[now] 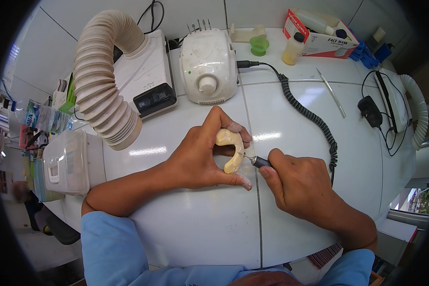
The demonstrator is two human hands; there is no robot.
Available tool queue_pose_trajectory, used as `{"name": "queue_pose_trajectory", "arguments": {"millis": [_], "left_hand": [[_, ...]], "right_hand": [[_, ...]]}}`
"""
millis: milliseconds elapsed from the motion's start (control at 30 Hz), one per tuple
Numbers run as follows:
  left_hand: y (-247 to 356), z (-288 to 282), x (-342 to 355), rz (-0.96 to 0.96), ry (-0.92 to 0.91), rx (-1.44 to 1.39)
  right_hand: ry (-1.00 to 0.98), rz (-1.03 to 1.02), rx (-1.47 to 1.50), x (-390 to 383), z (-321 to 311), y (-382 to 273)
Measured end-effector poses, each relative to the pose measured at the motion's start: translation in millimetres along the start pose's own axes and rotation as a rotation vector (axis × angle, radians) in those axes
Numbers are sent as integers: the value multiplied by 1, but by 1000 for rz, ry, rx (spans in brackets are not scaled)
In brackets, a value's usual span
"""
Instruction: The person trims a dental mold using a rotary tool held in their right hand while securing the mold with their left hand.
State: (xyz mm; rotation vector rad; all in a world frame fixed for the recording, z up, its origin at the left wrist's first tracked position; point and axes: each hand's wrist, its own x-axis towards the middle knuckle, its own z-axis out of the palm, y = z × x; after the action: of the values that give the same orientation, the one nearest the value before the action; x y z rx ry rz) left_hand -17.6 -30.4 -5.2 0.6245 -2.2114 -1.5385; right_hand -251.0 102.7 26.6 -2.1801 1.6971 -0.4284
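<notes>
Near the middle of the table, my left hand (pixel 202 157) grips a cream-coloured, horseshoe-shaped dental model (pixel 235 148) between thumb and fingers. White dust coats its fingertips. My right hand (pixel 298 183) is wrapped round a dark rotary handpiece (pixel 260 162). The handpiece's thin bur points left, and its tip meets or almost meets the model's right outer edge; I cannot tell if it touches. Behind my hands stands a white micromotor control box (pixel 209 66) with a round knob and several burs upright on top. A black coiled cord (pixel 302 102) runs from it towards my right hand.
A ribbed suction hose (pixel 97 81) arches from a white box unit (pixel 145 78) at left, above a clear plastic container (pixel 74 162). At the back are a green cup (pixel 259 45), a small bottle (pixel 293 49) and a mask box (pixel 329 43). A pen-like tool (pixel 332 93) lies right.
</notes>
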Motion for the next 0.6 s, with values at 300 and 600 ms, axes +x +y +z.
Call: {"name": "queue_pose_trajectory", "arguments": {"millis": [300, 600], "left_hand": [[-1, 0, 0, 10, -4, -6], [0, -1, 0, 11, 0, 6]], "right_hand": [[11, -3, 1, -1, 0, 0], [11, -13, 1, 0, 0, 0]]}}
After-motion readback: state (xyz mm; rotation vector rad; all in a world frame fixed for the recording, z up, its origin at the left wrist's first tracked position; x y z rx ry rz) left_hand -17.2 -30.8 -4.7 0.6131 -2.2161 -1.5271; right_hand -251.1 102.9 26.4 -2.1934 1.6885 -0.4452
